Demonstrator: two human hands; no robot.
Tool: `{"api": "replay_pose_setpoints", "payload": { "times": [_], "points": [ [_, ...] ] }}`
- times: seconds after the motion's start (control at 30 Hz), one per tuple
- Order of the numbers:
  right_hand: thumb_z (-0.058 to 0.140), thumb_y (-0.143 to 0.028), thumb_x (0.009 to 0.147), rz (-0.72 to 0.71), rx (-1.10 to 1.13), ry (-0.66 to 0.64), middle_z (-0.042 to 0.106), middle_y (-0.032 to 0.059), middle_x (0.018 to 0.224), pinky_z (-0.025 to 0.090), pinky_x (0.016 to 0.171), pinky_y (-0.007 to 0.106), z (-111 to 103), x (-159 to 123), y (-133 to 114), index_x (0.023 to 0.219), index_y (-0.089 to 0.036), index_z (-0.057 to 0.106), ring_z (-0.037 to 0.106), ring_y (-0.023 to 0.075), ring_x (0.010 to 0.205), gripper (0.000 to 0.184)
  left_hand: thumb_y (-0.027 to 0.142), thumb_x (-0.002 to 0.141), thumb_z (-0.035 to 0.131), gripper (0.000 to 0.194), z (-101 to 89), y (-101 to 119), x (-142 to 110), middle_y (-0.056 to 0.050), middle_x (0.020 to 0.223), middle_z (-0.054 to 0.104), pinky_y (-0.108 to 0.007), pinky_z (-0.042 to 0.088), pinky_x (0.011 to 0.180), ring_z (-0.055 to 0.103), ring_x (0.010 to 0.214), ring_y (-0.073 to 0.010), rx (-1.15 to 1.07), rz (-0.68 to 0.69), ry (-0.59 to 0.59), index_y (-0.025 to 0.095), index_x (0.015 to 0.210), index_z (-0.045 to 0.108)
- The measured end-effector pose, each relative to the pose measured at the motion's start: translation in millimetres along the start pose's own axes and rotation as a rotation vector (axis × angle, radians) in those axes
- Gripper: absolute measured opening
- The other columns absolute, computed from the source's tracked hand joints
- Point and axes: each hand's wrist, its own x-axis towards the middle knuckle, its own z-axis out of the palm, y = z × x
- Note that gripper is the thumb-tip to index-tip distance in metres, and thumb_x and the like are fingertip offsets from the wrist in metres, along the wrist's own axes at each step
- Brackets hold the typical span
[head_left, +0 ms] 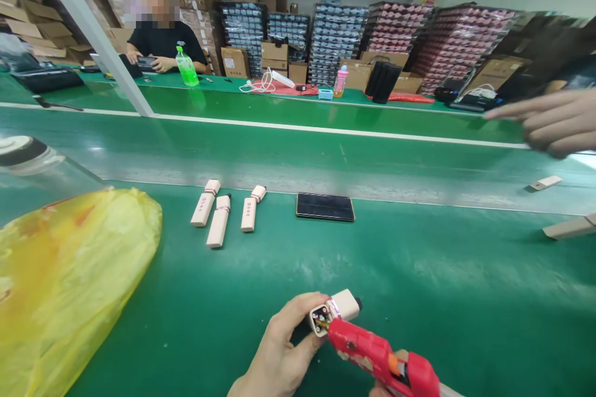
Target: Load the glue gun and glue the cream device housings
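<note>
My left hand [284,338] is closed round a small beige device casing [344,305], its fingers and thumb on either side. The casing's end faces me, showing wires and dark parts inside, and a pinkish band crosses it near a dark tip. A red hot glue gun [367,347] is gripped in my right hand [382,388], mostly hidden behind the gun and cut off by the lower frame edge. The gun's nozzle meets the casing's opening; whether it touches the inside I cannot tell.
Three beige devices [218,221] and a black phone [325,207] lie ahead. A yellow plastic bag [69,285] fills the left. Another person's hand [554,121] reaches in at right, above loose beige pieces [570,227]. Across the green bench sits a co-worker [162,37].
</note>
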Motion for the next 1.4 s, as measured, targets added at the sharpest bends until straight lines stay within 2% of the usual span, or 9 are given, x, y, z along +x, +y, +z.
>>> {"api": "replay_pose_setpoints", "payload": {
  "times": [0.13,0.17,0.2,0.33,0.47,0.73,0.83,0.97,1.4],
  "points": [
    [0.075,-0.043,0.101,-0.011,-0.023,0.105,0.077,0.0038,0.125,0.064,0.089,0.039,-122,53,20,0.117,-0.033,0.075,0.074,0.0279,0.113,0.019,0.04,0.101,0.074,0.03,0.7,-3,-3,0.001,0.126,0.082,-0.017,0.057,0.103,0.079,0.113,-0.0149,0.001,0.002,-0.01,0.039,0.131,0.073],
    [0.071,-0.049,0.102,-0.022,-0.03,0.14,0.077,0.0081,0.126,0.066,0.089,0.047,-152,64,27,0.122,-0.025,0.074,0.074,0.0249,0.105,0.031,0.04,0.101,0.074,0.03,1.0,-4,-3,0.001,0.126,0.082,-0.017,0.057,0.103,0.078,0.113,-0.015,0.002,0.001,-0.014,0.039,0.131,0.073],
    [0.072,-0.052,0.102,-0.022,-0.04,0.175,0.08,0.0082,0.122,0.065,0.088,0.043,-178,72,35,0.118,-0.024,0.076,0.076,0.0233,0.101,0.033,0.039,0.102,0.073,0.03,1.3,-4,-2,0.0,0.126,0.082,-0.017,0.057,0.103,0.078,0.113,-0.0151,0.004,0.001,-0.016,0.038,0.131,0.073],
    [0.083,-0.043,0.091,-0.002,-0.107,0.28,0.085,-0.0079,0.117,0.065,0.088,0.025,-237,75,68,0.109,-0.036,0.086,0.079,0.0206,0.106,0.019,0.038,0.102,0.073,0.031,1.9,-4,-1,0.0,0.127,0.081,-0.019,0.057,0.105,0.078,0.114,-0.0159,0.011,0.002,-0.021,0.038,0.133,0.073],
    [0.074,-0.032,0.093,0.031,-0.173,0.312,0.082,-0.0134,0.122,0.06,0.099,0.019,-244,64,91,0.108,-0.039,0.086,0.075,0.0193,0.115,0.02,0.038,0.102,0.073,0.031,1.9,-3,-2,0.002,0.128,0.081,-0.017,0.056,0.105,0.077,0.115,-0.0144,0.022,0.003,-0.026,0.04,0.133,0.071],
    [0.061,-0.038,0.099,0.081,-0.162,0.321,0.08,-0.0139,0.129,0.061,0.105,0.032,-259,64,113,0.112,-0.045,0.081,0.071,0.0226,0.123,0.025,0.039,0.103,0.072,0.032,0.2,-2,-1,0.002,0.129,0.081,-0.017,0.056,0.106,0.077,0.116,-0.0139,0.047,0.014,-0.035,0.041,0.135,0.07],
    [0.062,-0.039,0.1,0.077,-0.146,0.329,0.079,-0.0119,0.13,0.063,0.104,0.036,-259,63,114,0.112,-0.043,0.082,0.071,0.0257,0.124,0.024,0.036,0.103,0.072,0.033,-1.9,-2,-1,0.0,0.129,0.081,-0.021,0.057,0.107,0.078,0.117,-0.0163,0.05,0.019,-0.041,0.038,0.135,0.071],
    [0.064,-0.036,0.1,0.044,-0.122,0.345,0.08,-0.0089,0.129,0.065,0.099,0.028,-253,62,110,0.113,-0.038,0.083,0.073,0.0242,0.122,0.023,0.035,0.102,0.073,0.033,-2.6,-1,-1,-0.002,0.129,0.081,-0.024,0.058,0.108,0.077,0.118,-0.0188,0.058,0.02,-0.047,0.036,0.135,0.072],
    [0.074,-0.036,0.095,0.054,-0.021,0.36,0.083,-0.0061,0.122,0.068,0.088,0.026,-246,68,100,0.108,-0.037,0.086,0.076,0.0261,0.115,0.017,0.038,0.103,0.072,0.031,0.5,-1,-1,-0.001,0.127,0.082,-0.019,0.057,0.105,0.078,0.115,-0.0157,0.062,0.022,-0.029,0.036,0.134,0.072]
  ]
}}
